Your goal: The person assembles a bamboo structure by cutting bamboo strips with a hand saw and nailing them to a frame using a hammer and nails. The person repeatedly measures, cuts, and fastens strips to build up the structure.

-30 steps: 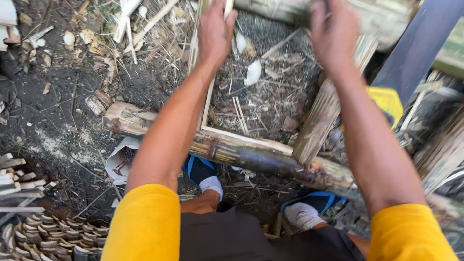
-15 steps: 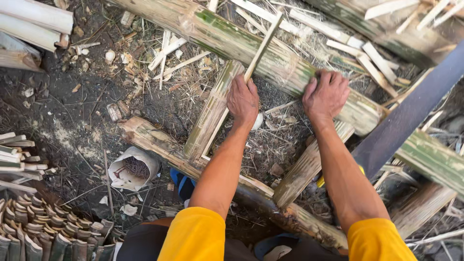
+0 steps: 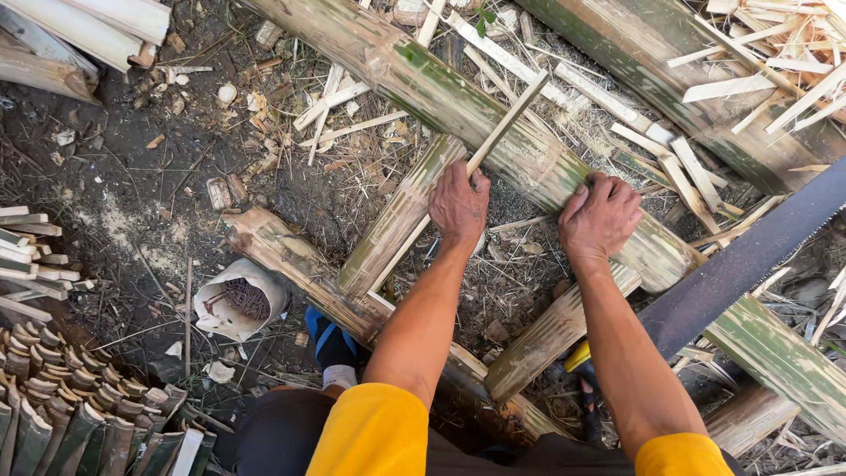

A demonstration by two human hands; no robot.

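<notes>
1. The left hand [image 3: 458,204] was closed around a thin bamboo strip [image 3: 507,123], keeping it slanted across the big pole.
2. The right hand [image 3: 601,216] pressed down with bent fingers on the thick bamboo pole [image 3: 441,88], apparently to steady it.
3. The pole was round, green-brown and streaked, lying on short bamboo supports [image 3: 401,216].
4. A long dark saw blade [image 3: 749,260] lay near the right arm.

1 package shows: a crumpled white bag [image 3: 236,304], open at the top, lying on the dark soil at the near left, with a brown coiled bundle [image 3: 248,298] inside. no labels, signs or screens show.
</notes>
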